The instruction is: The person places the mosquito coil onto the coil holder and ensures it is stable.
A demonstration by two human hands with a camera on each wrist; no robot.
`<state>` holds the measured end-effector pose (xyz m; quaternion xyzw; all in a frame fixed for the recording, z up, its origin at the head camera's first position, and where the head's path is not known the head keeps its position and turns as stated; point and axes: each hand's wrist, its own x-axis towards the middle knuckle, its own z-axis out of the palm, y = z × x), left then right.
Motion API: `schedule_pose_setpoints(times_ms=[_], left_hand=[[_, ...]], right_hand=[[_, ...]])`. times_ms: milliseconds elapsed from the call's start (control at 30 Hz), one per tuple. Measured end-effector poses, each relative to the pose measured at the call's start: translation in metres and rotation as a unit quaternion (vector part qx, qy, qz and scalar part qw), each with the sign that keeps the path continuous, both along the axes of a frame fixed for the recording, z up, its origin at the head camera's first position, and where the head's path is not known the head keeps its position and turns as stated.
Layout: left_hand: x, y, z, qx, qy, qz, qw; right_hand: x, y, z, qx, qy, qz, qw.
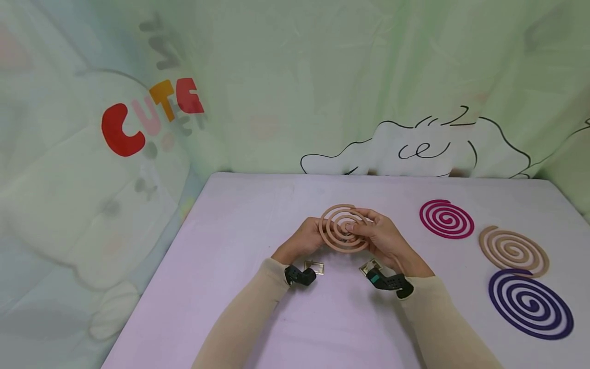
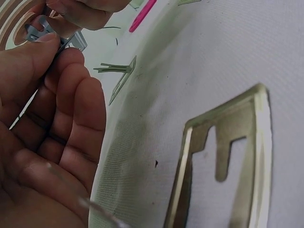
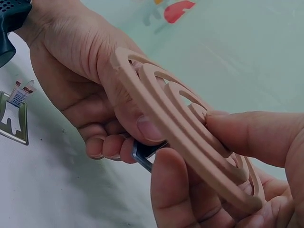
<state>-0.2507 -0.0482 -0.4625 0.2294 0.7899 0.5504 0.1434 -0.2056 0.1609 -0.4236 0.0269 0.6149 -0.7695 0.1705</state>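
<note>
A tan spiral coil (image 1: 334, 243) is held up above the table between both hands. My right hand (image 1: 384, 238) pinches it near its centre, thumb on the face toward me; in the right wrist view the thumb presses by the coil's middle (image 3: 190, 142). Behind the coil, my left hand (image 1: 306, 238) grips a small metal stand; the left wrist view shows this metal piece (image 2: 45, 32) between thumb and fingers (image 2: 71, 95), close against the coil. Whether stand and coil are joined, I cannot tell.
On the table (image 1: 193, 307) at the right lie a magenta coil (image 1: 447, 219), another tan coil (image 1: 513, 249) and a dark blue coil (image 1: 530, 305), the last two touching. Metal stands (image 1: 315, 267) (image 1: 370, 266) are near the wrists. A printed curtain hangs behind.
</note>
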Motion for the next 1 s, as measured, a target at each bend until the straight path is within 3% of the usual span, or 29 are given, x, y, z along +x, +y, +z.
schedule_pose_setpoints(times_ms=[1000], left_hand=[[0.0007,0.0009,-0.0006,-0.001,0.007,0.006,1.0]], right_hand=[[0.0003,0.001,-0.0019,0.007,0.006,-0.001,1.0]])
